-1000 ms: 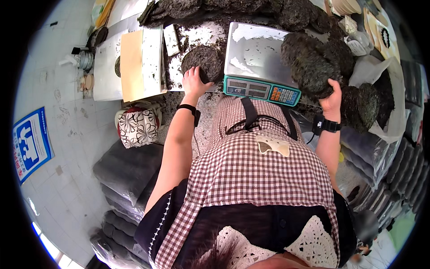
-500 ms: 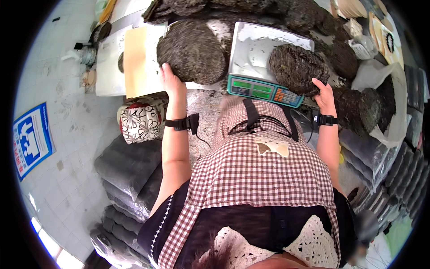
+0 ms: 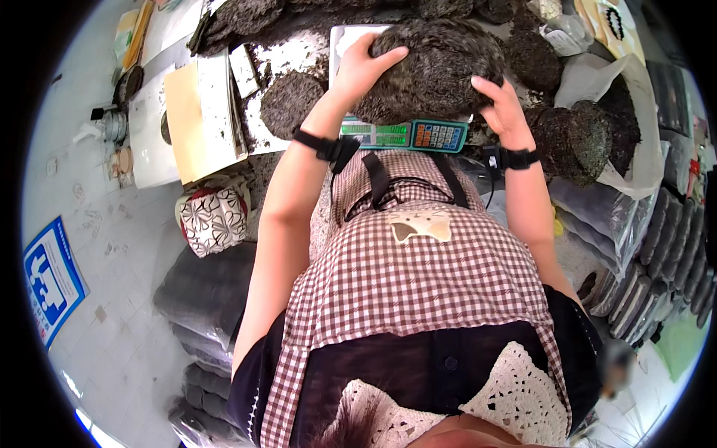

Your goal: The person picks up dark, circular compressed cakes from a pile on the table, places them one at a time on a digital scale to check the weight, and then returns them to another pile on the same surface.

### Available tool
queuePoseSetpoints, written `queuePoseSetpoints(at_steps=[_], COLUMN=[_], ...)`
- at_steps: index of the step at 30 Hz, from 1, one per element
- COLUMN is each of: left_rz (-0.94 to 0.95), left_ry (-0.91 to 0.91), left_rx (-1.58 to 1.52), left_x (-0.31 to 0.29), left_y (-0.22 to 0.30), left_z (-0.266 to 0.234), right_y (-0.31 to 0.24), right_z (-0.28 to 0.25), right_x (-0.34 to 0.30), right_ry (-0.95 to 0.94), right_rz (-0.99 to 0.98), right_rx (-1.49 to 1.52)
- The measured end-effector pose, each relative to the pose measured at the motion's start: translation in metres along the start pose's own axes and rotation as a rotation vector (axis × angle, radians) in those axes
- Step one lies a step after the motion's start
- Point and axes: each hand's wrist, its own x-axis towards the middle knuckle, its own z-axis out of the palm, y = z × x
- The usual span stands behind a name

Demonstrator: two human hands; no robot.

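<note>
A thick dark round cake of what looks like dried seaweed (image 3: 448,60) hangs over the digital scale (image 3: 441,136). My left hand (image 3: 367,71) grips its left side, thumb across the top. On the right edge, my right hand (image 3: 504,112) holds it with thumb up and fingers hidden underneath. A second layer shows below it at the lower left. Most of the scale's metal pan is covered; its teal front with green displays and keys remains visible. Left of the scale, a smaller dark seaweed cake (image 3: 291,104) lies on the table.
Dark cakes (image 3: 243,19) line the table's back. At right, a clear plastic bag (image 3: 642,160) surrounds more cakes (image 3: 579,142). A yellowish board (image 3: 198,123) and papers stand at left, above a patterned pouch (image 3: 214,220). Bagged dark bundles (image 3: 205,287) are stacked below.
My left hand has carried its large seaweed cake rightward over the scale, onto the one in my right hand. A smaller cake now shows on the table at left. The whole view has shifted.
</note>
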Motion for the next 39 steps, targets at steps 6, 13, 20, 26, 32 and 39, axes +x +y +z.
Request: queuePoseSetpoints(at_steps=[6,13,20,26,32,39], left_rz=[0.272,0.301,0.098,-0.029,0.035,-0.095], left_ry=[0.348,0.435,0.318,0.286,0.536,0.326], left_rx=[0.544,0.494,0.221,0.17,0.746,0.354], left_x=[0.002,-0.003,-0.022,-0.015,-0.038,-0.029], left_y=[0.006,-0.034,-0.028,-0.058,-0.07,-0.088], left_z=[0.002,-0.02,-0.022,-0.015,-0.031,0.001], right_y=[0.024,0.031,0.033,0.043,0.018,0.099], right_z=[0.055,0.087,0.064,0.058,0.059,0.003], right_x=[0.034,0.02,0.033,0.034,0.008,0.012], right_ry=[0.041,0.178,0.174,0.179,0.298,0.411], right_rz=[-0.176,-0.428,-0.126,-0.101,-0.005,0.123], right_rx=[-0.35,-0.845,-0.185,-0.224,-0.069,0.242])
